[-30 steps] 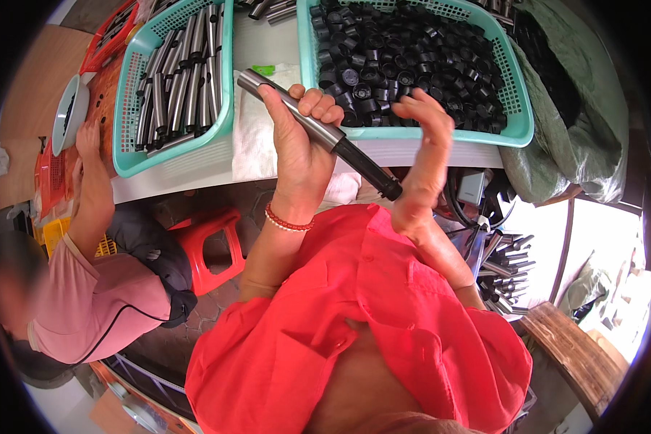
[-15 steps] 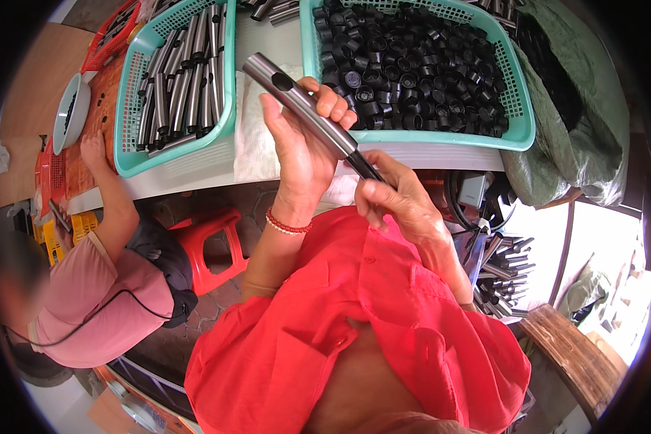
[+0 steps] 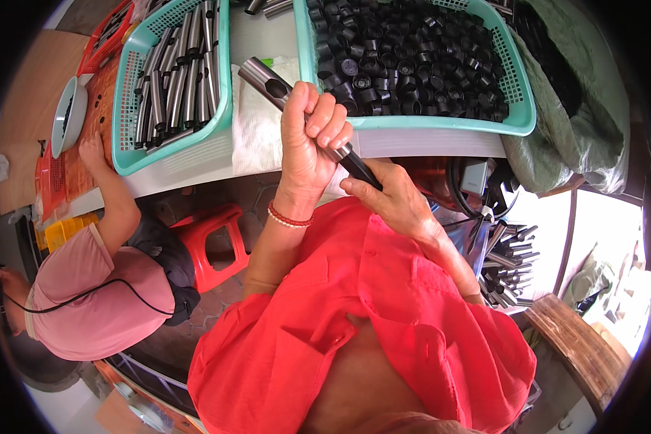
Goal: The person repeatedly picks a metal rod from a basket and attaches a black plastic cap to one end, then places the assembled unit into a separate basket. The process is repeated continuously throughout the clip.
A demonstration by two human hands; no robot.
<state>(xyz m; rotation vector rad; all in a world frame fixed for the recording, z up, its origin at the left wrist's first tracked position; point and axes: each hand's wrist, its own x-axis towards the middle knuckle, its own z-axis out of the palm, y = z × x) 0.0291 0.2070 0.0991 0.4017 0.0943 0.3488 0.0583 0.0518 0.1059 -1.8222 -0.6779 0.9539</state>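
My left hand (image 3: 311, 137) is wrapped round a silver metal tube (image 3: 254, 74), held at a slant above my lap. Its upper end points to the far left and has an oval hole in its side. From the tube's lower end a black rod-like piece (image 3: 360, 171) runs toward my right hand (image 3: 394, 199), which is closed round it, thumb along the top. The rod's far end is hidden in that hand. Just beyond my hands stands a turquoise basket (image 3: 441, 124) full of black plastic caps (image 3: 412, 65). To the left, another turquoise basket (image 3: 226, 94) holds silver tubes (image 3: 177, 79).
A white cloth (image 3: 257, 137) lies on the white table between the baskets. At left sits a person in pink (image 3: 101, 304), one arm on the table, near a red stool (image 3: 213, 242). Several tubes (image 3: 510, 260) are piled low at right, beside a wooden board (image 3: 579, 347).
My left hand has gone from a loose, open hold to a tight grip round the tube. My right hand has closed further round the black piece. The person at left has shifted slightly.
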